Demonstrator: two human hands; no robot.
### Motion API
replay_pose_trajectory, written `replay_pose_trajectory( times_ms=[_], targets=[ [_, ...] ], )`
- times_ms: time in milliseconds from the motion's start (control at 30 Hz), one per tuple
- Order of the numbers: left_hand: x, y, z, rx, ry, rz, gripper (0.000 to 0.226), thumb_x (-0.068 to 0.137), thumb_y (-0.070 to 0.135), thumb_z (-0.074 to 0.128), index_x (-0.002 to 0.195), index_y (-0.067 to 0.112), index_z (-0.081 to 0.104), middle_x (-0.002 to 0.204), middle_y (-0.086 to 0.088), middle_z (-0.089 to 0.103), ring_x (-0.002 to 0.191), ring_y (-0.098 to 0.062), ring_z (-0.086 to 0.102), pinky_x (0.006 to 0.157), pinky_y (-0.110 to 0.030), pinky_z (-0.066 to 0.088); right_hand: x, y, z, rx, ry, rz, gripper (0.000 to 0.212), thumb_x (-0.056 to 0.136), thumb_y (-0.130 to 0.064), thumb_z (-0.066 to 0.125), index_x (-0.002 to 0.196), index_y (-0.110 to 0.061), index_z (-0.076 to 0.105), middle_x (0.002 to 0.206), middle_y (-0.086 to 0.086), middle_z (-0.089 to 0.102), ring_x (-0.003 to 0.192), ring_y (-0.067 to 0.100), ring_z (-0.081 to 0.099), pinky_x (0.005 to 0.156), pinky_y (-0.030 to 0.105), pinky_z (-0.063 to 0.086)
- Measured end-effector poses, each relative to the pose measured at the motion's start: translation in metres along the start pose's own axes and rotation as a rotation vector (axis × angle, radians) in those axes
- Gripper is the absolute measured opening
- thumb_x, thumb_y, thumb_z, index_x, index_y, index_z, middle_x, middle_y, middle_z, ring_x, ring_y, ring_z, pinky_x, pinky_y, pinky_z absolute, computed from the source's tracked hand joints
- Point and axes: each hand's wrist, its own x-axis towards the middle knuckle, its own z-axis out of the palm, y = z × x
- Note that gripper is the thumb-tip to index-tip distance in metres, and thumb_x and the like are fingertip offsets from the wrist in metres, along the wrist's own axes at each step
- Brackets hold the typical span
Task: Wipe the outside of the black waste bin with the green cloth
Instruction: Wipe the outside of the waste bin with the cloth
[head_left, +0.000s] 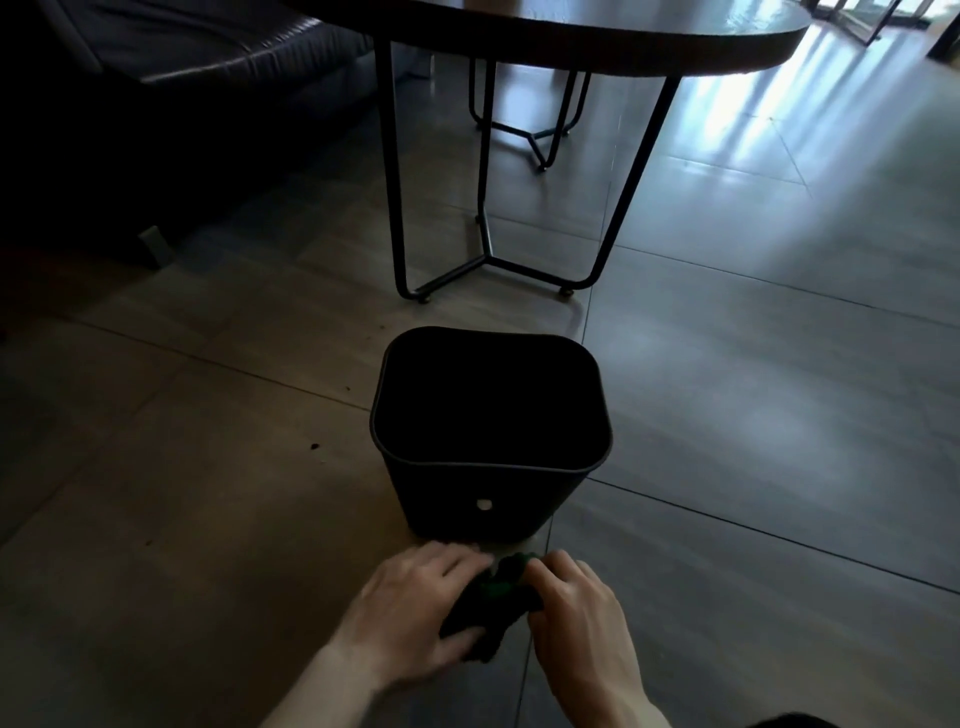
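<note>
Left hand (415, 608) and right hand (571, 608) both gripped the bunched cloth (498, 597) (mostly shadowed, shape unclear) just before the upright bin (483, 493). Bin interior unreadable.

Interior with a floor (753, 415) of large grey tiles separated by thin dark joints; small dark specks (314, 446) on the tiles at left; a round dark table (649, 36) at top, carried on a thin black metal frame (488, 254) with small feet; a second similar frame (535, 135) behind it; a dark sofa (171, 78) at upper left; bright streaked reflections (779, 104) at upper right; left side in shadow.
</note>
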Motion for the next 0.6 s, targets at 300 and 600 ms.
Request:
replay_pose_trajectory(
  times_ms=[300, 600],
  targets=[
    [0.028, -0.030, -0.037, 0.224, 0.496, -0.015, 0.071, 0.094, 0.029, 0.065, 0.156, 0.018, 0.033, 0.164, -0.001, 0.030, 0.153, -0.020, 0.024, 0.122, -0.043, 0.025, 0.001, 0.014, -0.007, -0.024, 0.052, -0.021, 0.039, 0.051, -0.003, 0.092, 0.072, -0.021, 0.064, 0.072, -0.004, 0.061, 0.059, 0.017, 0.059, 0.041, 0.028, 0.044],
    [0.049, -0.023, -0.040, 0.213, 0.567, -0.060, 0.063, 0.067, -0.005, 0.088, 0.122, 0.020, 0.074, 0.118, 0.001, 0.075, 0.108, -0.020, 0.073, 0.090, -0.038, 0.060, -0.002, 0.034, -0.032, 0.018, 0.169, -0.019, 0.035, 0.057, 0.002, 0.084, 0.080, -0.019, 0.069, 0.077, -0.003, 0.063, 0.065, 0.021, 0.060, 0.045, 0.033, 0.048]
  ],
)
